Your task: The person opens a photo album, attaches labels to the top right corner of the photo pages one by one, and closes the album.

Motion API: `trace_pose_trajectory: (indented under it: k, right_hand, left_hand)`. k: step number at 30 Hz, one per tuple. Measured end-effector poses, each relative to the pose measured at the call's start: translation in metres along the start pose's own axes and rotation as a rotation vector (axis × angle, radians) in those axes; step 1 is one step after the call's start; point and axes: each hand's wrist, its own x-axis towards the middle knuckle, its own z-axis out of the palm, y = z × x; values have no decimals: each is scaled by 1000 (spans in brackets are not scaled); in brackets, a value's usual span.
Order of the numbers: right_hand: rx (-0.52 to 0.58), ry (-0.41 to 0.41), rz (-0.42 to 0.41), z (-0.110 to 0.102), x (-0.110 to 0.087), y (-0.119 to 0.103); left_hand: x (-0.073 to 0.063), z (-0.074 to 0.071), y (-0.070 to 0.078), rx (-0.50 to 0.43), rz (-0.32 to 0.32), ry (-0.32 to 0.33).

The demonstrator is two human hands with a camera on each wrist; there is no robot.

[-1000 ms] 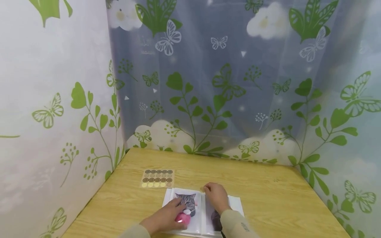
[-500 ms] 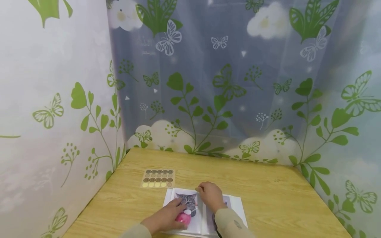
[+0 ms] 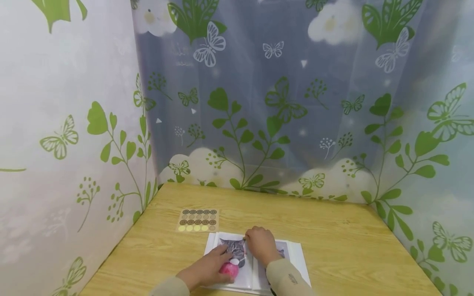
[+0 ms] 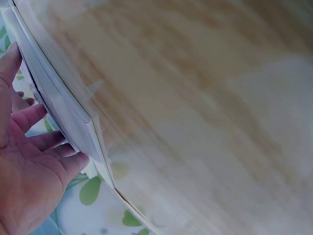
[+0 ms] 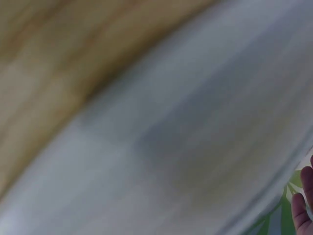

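Note:
An open photo album with white page edges lies near the front of the table. Its left page bears a picture of a grey tabby cat with a pink round thing. My left hand rests on this page with the fingers spread over the picture's lower left. With bent fingers, my right hand pinches a small yellowish round sticker, mostly hidden by the fingertips, at the picture's upper right corner. Its wrist and sleeve cover part of the right page.
Behind the album's left side lies a sheet of round stickers, dark brown and pale yellow, with some bare spots. The wood-grain table is bordered by patterned curtains at the back and sides.
My right hand has shifted left with the sticker, from the right page's top to the left page's upper right corner. The left hand has kept its place on the page.

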Motion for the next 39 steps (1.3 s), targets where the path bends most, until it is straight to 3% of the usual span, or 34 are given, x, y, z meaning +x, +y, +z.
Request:
trace_pose_trajectory:
  k: [12, 20, 30, 39]
  right_hand:
    - [-138, -191, -94, -7, -14, -5]
    - [-156, -182, -152, -8, -31, -11]
    - [-10, -257, -85, -14, -34, -17]
    - [-30, -261, -44, 1, -28, -18]
  left_hand:
    - [-1, -1, 1, 4, -19, -5]
    - [-1, -4, 2, 8, -8, -3]
    - [1, -4, -2, 19, 11, -3]
    - [-1, -4, 1, -3, 14, -11]
